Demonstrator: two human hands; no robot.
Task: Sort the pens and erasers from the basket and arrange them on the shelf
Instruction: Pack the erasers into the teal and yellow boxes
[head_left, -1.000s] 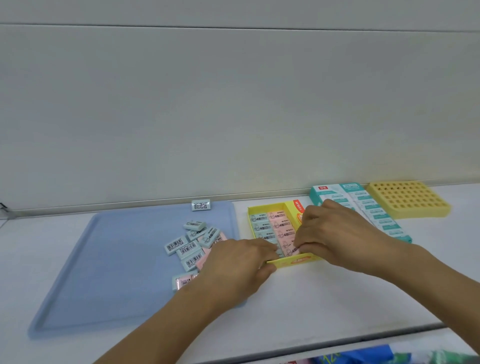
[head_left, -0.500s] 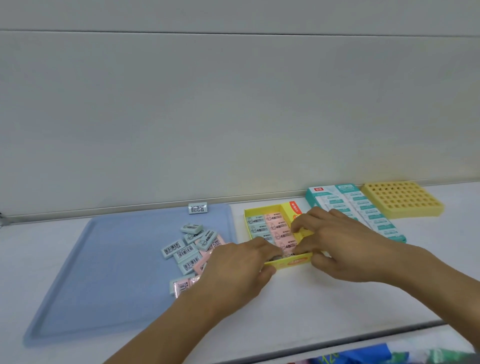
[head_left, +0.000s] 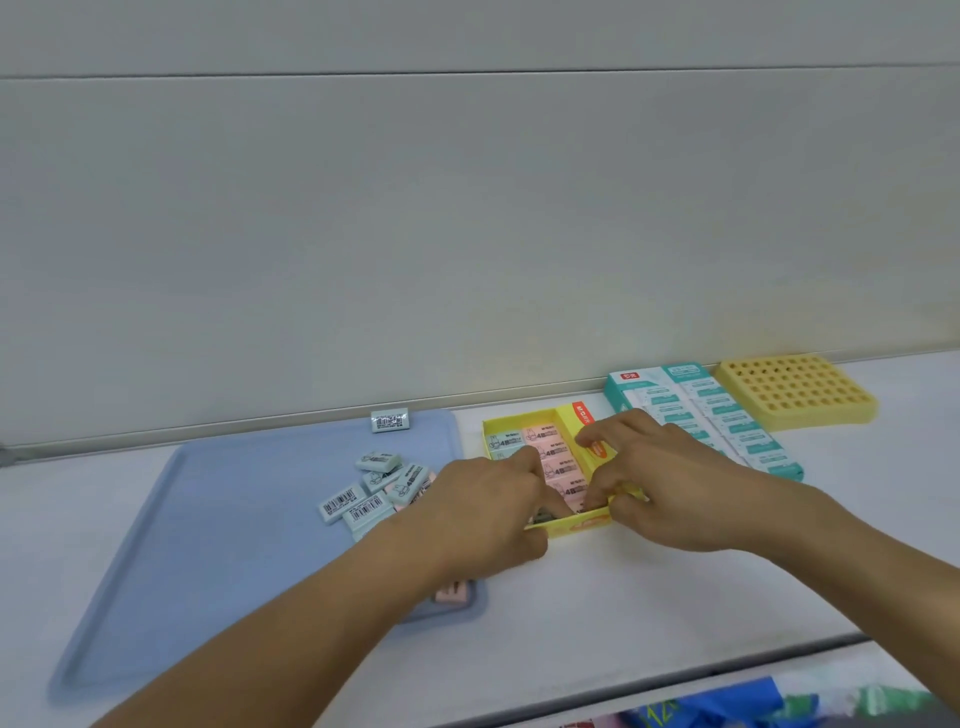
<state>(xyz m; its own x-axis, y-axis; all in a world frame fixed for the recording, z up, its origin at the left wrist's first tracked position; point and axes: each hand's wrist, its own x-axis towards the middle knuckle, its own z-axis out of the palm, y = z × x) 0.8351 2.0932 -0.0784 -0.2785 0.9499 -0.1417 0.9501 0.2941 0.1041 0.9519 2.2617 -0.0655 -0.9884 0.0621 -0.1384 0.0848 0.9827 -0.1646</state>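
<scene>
An open yellow eraser box stands on the white shelf, with pink erasers in its right row and pale green ones in its left. My left hand reaches into the box's near left end, its fingertips pinching an eraser that is mostly hidden. My right hand grips the box's near right corner, thumb outside the front wall and fingers inside. Several loose erasers lie on the blue tray.
One eraser lies at the tray's back edge, and a pink one sits at its near right corner under my left forearm. A teal eraser box and a yellow holder with holes stand to the right.
My left hand has pushed further over the box's near left end. My right hand has slid from the box's right side to its near right corner. The loose erasers have not moved.
</scene>
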